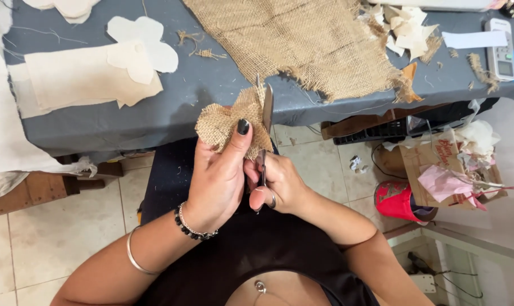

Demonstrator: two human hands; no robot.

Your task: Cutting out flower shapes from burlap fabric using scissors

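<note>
- At centre, just off the worktop edge: left hand (220, 178) closed on a burlap scrap (230, 122), thumb with dark nail pressed flat on its front, fingers behind.
- Just right of it, touching: right hand (279, 184) curled shut through the handles of scissors (264, 133), a ring on one finger.
- Scissors upright, blades rising along the right edge of the scrap, tips above its top; how far apart the blades stand cannot be told.
- Scrap held in the air above the lap, frayed at its edges, overlapping the near rim of the worktop (211, 90) in view.
- On the left wrist: beaded bracelet (193, 225); further up the forearm, a thin bangle (137, 258).
- Behind the scrap, on the grey worktop: large burlap sheet (308, 39), its lower edge ragged, loose fibres beside it.
- Left on the worktop: cream cloth (81, 76) with a flower-shaped cutout (146, 42) lying partly over it.
- Far right on the worktop: pale cloth offcuts (407, 31), a strip of paper (475, 38), a small white device (500, 48).
- Down on the floor at right: cardboard box (438, 167) stuffed with scraps, red cup (398, 201) just beside it.
</note>
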